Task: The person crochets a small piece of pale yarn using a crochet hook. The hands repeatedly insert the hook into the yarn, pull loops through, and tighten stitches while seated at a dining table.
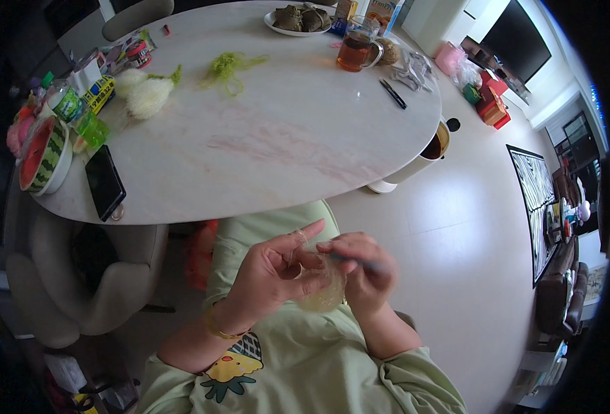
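Both hands are held close together over my lap, in front of the table edge. My left hand [284, 274] pinches a small, pale yellow, translucent crocheted piece [323, 297] between thumb and fingers. Over its raised index finger runs a thin strand of yarn [301, 238]. My right hand [364, 269] grips a crochet hook [354, 260] with a greyish handle, blurred in this frame. The hook's tip lies at the upper edge of the piece, partly hidden by the fingers. On the table lies a fluffy cream yarn bundle [149, 97] with a green part.
Loose green yarn [226, 67] lies on the marble table [263, 155]. A phone [104, 182], a cut watermelon [46, 155] and a bottle [66, 99] are at left. Toward the right are a glass mug of tea [354, 50], a pen [393, 93] and a bin [421, 160].
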Tool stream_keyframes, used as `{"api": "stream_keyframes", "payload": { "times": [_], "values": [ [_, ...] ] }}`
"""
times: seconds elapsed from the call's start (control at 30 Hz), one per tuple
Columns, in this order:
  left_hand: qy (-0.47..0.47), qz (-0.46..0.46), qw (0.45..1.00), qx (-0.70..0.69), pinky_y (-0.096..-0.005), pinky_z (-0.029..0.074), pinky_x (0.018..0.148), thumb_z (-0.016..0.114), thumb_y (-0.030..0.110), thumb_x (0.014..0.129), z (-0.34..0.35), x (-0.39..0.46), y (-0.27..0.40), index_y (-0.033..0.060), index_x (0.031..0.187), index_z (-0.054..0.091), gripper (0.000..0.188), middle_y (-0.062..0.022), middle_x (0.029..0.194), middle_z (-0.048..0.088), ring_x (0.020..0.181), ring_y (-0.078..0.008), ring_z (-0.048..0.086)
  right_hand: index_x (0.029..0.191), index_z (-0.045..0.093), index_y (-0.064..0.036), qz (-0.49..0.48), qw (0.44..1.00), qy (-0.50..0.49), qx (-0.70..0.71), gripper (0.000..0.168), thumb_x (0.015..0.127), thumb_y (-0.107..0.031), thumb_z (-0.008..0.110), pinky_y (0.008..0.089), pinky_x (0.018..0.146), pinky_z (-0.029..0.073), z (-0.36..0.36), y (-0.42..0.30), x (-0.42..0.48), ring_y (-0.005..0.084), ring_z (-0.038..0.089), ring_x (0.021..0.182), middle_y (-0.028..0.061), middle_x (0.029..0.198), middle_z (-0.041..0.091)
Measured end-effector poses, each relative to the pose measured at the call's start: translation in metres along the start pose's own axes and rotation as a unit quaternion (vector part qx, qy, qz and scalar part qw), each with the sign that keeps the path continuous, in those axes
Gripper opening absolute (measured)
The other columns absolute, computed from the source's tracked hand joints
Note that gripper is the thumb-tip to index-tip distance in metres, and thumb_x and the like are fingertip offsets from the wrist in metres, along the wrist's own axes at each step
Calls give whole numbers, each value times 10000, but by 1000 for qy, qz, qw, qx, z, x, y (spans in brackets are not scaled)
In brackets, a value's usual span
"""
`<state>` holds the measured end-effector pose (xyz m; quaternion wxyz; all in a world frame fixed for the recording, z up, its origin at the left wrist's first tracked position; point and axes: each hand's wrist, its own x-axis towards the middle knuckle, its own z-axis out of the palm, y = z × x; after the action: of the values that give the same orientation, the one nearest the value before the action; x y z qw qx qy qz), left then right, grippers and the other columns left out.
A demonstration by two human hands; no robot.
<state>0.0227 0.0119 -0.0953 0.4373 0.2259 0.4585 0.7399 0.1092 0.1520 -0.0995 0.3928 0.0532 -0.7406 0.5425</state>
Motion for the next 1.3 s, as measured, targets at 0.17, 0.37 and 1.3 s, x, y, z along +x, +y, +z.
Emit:
{"api": "stream_keyframes", "payload": {
  "times": [0.17,0.37,1.3],
  "values": [
    [-19,-32,999,-4,-228,466,819,741,-53,671,1,1,7,39,1328,402,745,-22,996,605,884,-72,559,992,456,-18,212,936,87,268,170,956,-181,422,287,697,488,12,7,-11,200,586,800,152,853,574],
    [-34,-12,997,72,-184,438,700,753,-4,691,1,-2,15,27,1342,377,753,-9,938,587,815,-44,526,993,444,-35,202,915,78,341,151,959,-178,410,305,719,490,8,13,-9,203,578,807,139,847,567],
    [-16,-40,999,7,-188,452,768,612,-15,819,2,-1,19,-4,1268,464,473,-20,918,617,838,-44,550,978,350,-87,75,968,41,236,150,983,-220,281,289,625,446,-6,11,0,184,517,659,154,742,575]
  ]
}}
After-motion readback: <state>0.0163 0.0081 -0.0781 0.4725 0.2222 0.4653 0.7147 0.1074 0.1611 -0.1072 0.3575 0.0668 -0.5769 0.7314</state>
